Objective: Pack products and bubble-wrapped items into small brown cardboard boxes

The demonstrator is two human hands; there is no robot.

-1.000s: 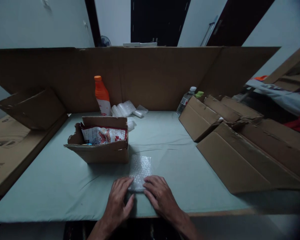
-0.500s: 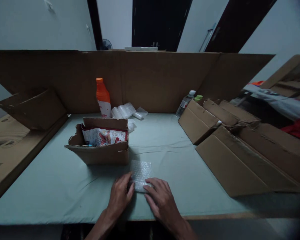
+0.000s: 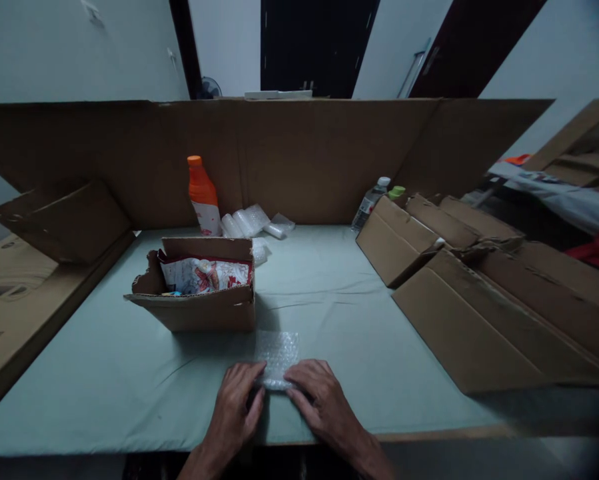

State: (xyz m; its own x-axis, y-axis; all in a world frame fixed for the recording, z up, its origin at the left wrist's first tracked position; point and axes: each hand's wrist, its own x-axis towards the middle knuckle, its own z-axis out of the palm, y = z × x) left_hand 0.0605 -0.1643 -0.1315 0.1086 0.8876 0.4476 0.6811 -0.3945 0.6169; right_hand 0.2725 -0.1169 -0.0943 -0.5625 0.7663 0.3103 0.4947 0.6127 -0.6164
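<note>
A small sheet of bubble wrap (image 3: 278,348) lies on the cloth-covered table in front of me, its near edge folded or rolled into a narrow band. At the left end of that band, my left hand (image 3: 236,403) pinches the wrap between thumb and fingers. My right hand (image 3: 319,399) grips the other end with curled fingers. Whether anything is inside the fold, I cannot tell. Just beyond and to the left stands an open cardboard box (image 3: 209,313) holding a red-and-white printed packet (image 3: 206,275).
An orange bottle (image 3: 204,193) and several bubble-wrap rolls (image 3: 244,221) stand or lie along the cardboard back wall (image 3: 299,160). On the right are several open cardboard boxes (image 3: 466,327) and a clear bottle (image 3: 370,204). Another box (image 3: 69,220) sits at far left.
Both hands have come slightly nearer to me along with the bubble wrap's near edge. The folded band there looks narrower. My left fingers have shifted down from the sheet's side.
</note>
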